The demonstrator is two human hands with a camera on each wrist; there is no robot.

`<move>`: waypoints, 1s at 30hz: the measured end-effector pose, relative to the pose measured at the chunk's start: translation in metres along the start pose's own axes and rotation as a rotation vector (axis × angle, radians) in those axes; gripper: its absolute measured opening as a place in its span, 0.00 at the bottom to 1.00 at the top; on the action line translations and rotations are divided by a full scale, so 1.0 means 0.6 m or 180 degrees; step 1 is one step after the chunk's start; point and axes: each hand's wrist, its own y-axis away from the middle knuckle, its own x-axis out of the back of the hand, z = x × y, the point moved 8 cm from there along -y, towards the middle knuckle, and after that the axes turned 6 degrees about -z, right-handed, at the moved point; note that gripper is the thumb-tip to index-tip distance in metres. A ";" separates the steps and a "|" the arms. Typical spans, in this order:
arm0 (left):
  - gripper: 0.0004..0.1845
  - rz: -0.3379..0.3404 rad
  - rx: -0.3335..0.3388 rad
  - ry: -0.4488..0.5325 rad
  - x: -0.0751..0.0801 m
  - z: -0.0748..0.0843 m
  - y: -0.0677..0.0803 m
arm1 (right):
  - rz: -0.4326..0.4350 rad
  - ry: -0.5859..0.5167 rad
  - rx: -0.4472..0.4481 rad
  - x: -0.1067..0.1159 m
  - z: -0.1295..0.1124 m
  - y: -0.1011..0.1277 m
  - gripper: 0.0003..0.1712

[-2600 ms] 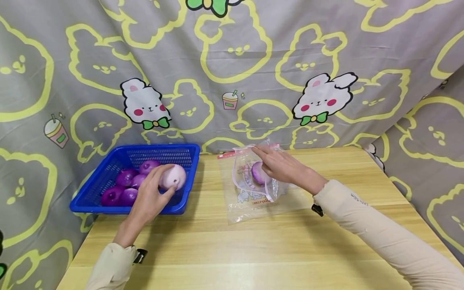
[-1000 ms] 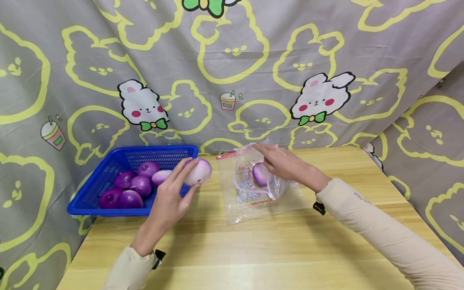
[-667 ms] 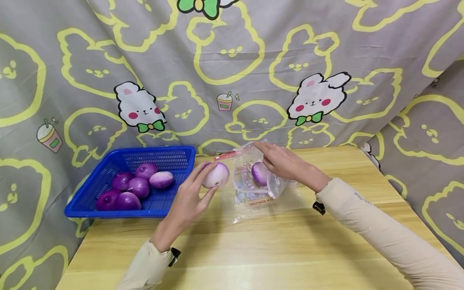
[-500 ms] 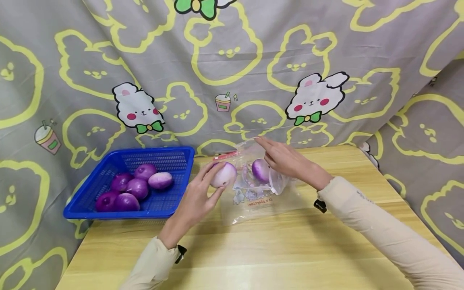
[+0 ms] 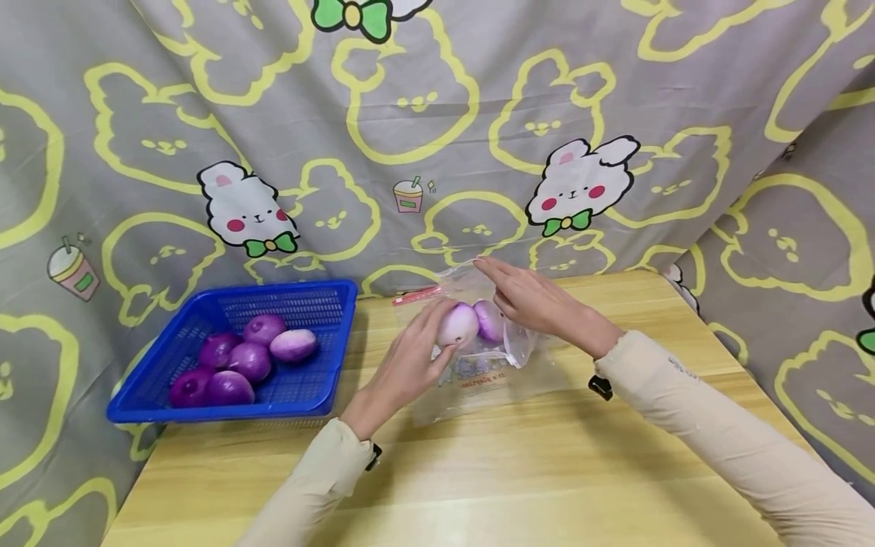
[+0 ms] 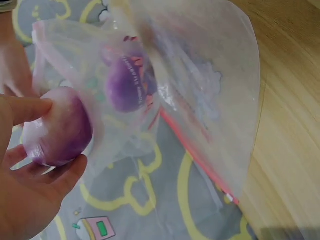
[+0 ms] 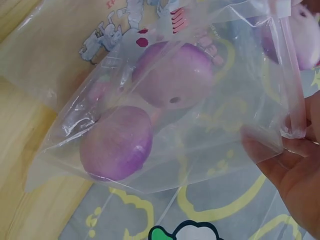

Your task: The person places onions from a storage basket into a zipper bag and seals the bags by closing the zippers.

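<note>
- We see a purple-and-white onion (image 5: 458,325) in a person's left hand (image 5: 406,361), thumb and fingers curled round it. It is at the mouth of a clear plastic bag (image 7: 220,127); we cannot tell whether it is past the edge.
- The right hand (image 5: 543,300) grips the bag's pale edge, pinching the thin plastic and lifting it up off the table.
- Through the plastic, in the right wrist view, we make out two more onions: one with a small dark hole (image 7: 172,75), and one lower in that view (image 7: 116,143), near the bag's corner.
- Just beside the hands runs a red zip strip (image 5: 418,295); we cannot tell from the head view which layer of plastic it belongs to. Small cartoon pictures and a line of orange print (image 5: 481,380) mark the plastic lying toward us.
- To the left, well apart from the bag, stands a blue basket (image 5: 225,412) with slotted sides. Six onions lie in it, five deep purple and one paler (image 5: 294,344).
- Both arms wear cream sleeves (image 5: 321,471), each with a small black piece (image 5: 600,387) at the cuff.
- Beneath everything is a light wooden table (image 5: 492,486). Behind it hangs a grey curtain (image 5: 410,137) with yellow animal outlines, white rabbits in green bows, and drink cups.
</note>
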 end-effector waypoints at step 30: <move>0.32 -0.0370 0.0159 -0.0383 0.018 -0.024 0.108 | 0.0238 0.0330 -0.0305 0.013 0.005 -0.016 0.34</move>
